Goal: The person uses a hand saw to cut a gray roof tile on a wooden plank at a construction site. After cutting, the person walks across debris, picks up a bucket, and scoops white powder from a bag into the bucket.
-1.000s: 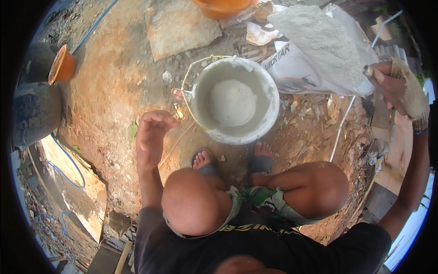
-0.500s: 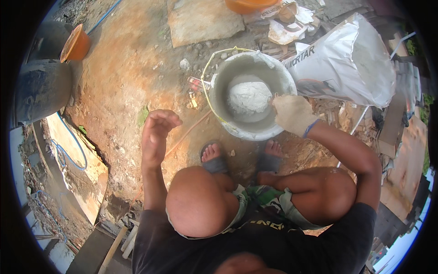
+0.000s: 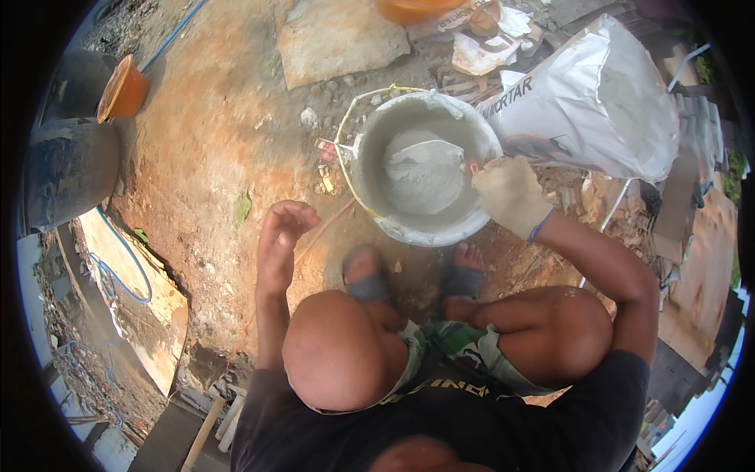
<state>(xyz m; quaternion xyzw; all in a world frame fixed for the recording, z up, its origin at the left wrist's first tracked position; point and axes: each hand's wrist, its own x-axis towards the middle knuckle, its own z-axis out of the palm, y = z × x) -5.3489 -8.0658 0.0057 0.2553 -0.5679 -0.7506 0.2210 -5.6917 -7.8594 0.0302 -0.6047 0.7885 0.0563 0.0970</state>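
Observation:
A pale grey bucket [image 3: 374, 145] with a yellow rope handle stands upright in front of my feet. Grey mortar powder [image 3: 425, 189] covers its bottom. My right hand [image 3: 512, 196], in a light work glove, is closed at the bucket's right rim on the handle of a trowel. The trowel's blade [image 3: 436, 149] reaches into the bucket over the powder; the glove hides most of the handle. My bare left hand [image 3: 285, 240] hovers above the ground left of the bucket, fingers loosely bent and apart, with nothing in it.
An open white mortar bag [image 3: 582, 110] leans right of the bucket. Torn paper sacks [image 3: 487, 51] and an orange basin [image 3: 417, 9] lie beyond it. Dark drums [image 3: 75, 173] and an orange bucket [image 3: 124, 88] stand at left, near a plywood board [image 3: 130, 283] with a blue hose.
The powder that was heaped in a mound now lies lower, and the trowel blade shows. My right hand stays at the bucket rim. My left hand has shifted slightly right.

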